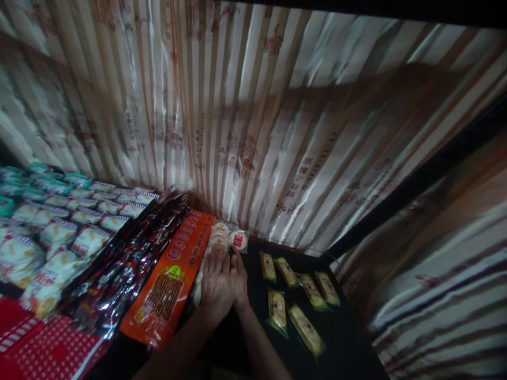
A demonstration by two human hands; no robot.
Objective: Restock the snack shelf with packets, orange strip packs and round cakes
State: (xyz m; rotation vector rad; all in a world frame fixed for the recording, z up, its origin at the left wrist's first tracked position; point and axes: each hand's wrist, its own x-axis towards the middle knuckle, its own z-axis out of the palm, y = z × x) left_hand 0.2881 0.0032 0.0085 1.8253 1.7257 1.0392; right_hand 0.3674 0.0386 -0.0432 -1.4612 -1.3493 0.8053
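Note:
My left hand [216, 285] lies flat with fingers stretched out over a row of small white wrapped snacks [220, 238], partly hiding them. Pressed close along its right side is my right hand [238, 278], its fingers also extended forward. Just beyond the right fingertips sits a round white packet with a red label [238, 240]. Left of my hands lies a long orange packet of brown sticks [174, 274], its clear window facing up. What is under my palms is hidden.
Several yellowish wrapped bars [285, 272] lie on the dark table [253, 338] at right. Shiny dark packets [130, 264], white snack bags [59, 232], green packets [49, 182] and a red patterned item [51, 348] fill the left. A pleated curtain [245, 116] hangs behind; a dark bar [415, 179] slants at right.

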